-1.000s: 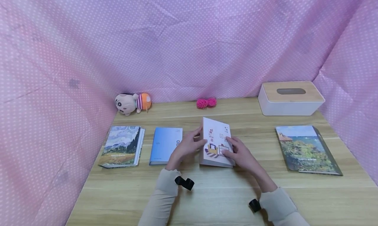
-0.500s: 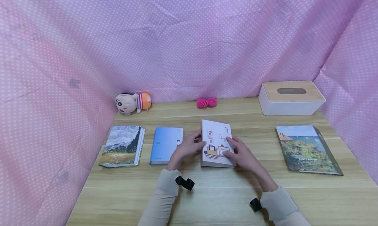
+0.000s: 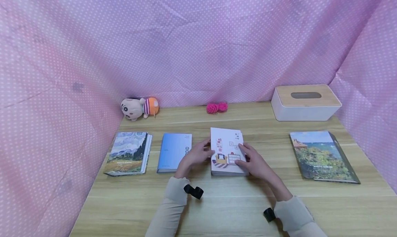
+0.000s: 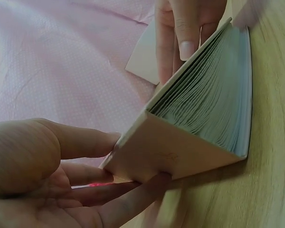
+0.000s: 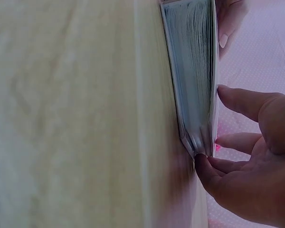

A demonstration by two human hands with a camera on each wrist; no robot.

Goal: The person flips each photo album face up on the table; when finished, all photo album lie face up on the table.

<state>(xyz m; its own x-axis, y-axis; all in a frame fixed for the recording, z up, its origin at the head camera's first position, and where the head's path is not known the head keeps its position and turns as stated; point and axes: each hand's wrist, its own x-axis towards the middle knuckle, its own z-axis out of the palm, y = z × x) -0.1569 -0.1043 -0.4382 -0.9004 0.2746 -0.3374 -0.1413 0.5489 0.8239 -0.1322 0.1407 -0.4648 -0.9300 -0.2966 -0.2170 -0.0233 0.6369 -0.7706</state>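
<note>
over the last second you have let the white book point(image 3: 224, 149) settle: its upper cover leaned then and looks close to level now, while your hands have barely shifted. that suggests the lowering is all but done, with little left but to steady it.

the book sits in front of you on the table point(image 3: 226, 206), between your hands, just to the right of the blue book point(image 3: 173, 151). its pages point(image 5: 194, 66) lie between the two covers.

your left hand point(image 3: 196, 154) holds the spine point(image 4: 166, 147) side, thumb at the upper cover's edge and fingers against the spine. your right hand point(image 3: 255, 161) holds the opposite side, thumb on the cover and a fingertip at the page ends. each grip is about as wide as the book is thick; you can't tell how firm either one is.
</note>
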